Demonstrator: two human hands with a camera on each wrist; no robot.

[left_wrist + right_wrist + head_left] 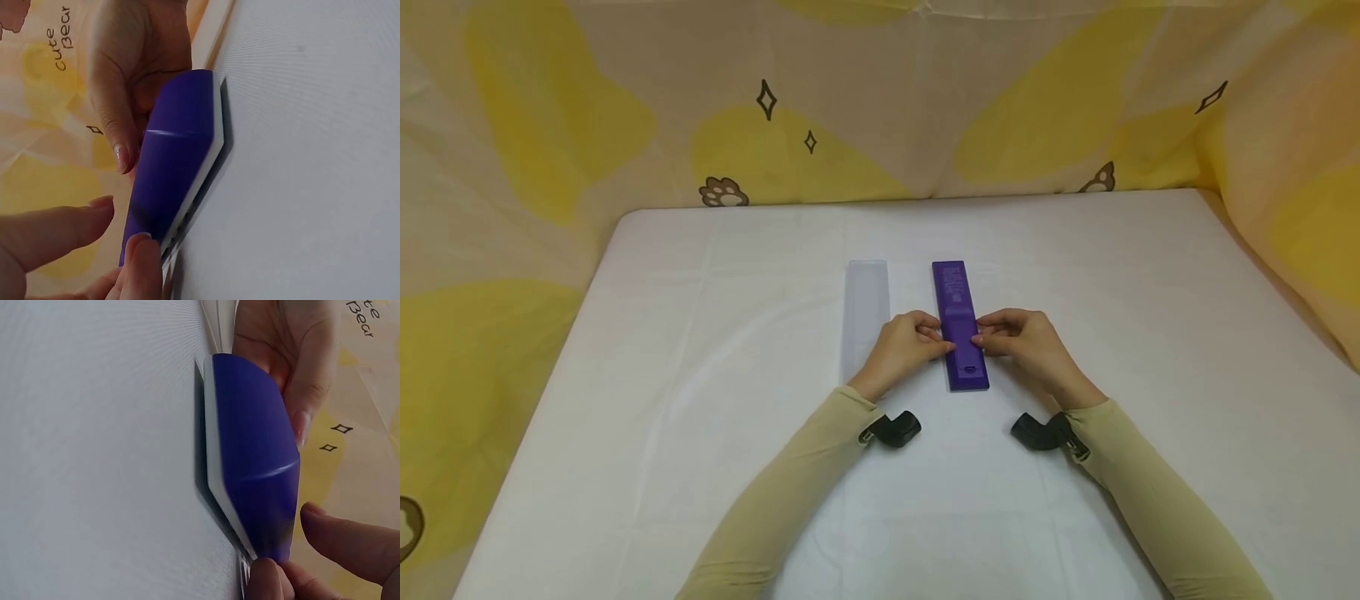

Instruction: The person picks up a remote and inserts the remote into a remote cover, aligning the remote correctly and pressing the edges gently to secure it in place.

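Note:
A purple remote (958,321) lies back-up on the white table (700,375), its long axis pointing away from me. My left hand (937,335) pinches its left edge near the middle, and my right hand (982,338) pinches the right edge opposite. In the left wrist view the purple remote (178,162) shows a pale lower shell; my left hand (119,240) has a fingertip on its near edge and the thumb just above it. The right wrist view shows the remote (256,444) with my right hand (294,550) at its near end and the left hand (294,369) behind.
A clear, long plastic cover (866,312) lies flat just left of the remote, partly under my left hand. A yellow-and-beige patterned cloth (880,100) rises behind and beside the table. A black wrist camera (895,429) sits on each sleeve.

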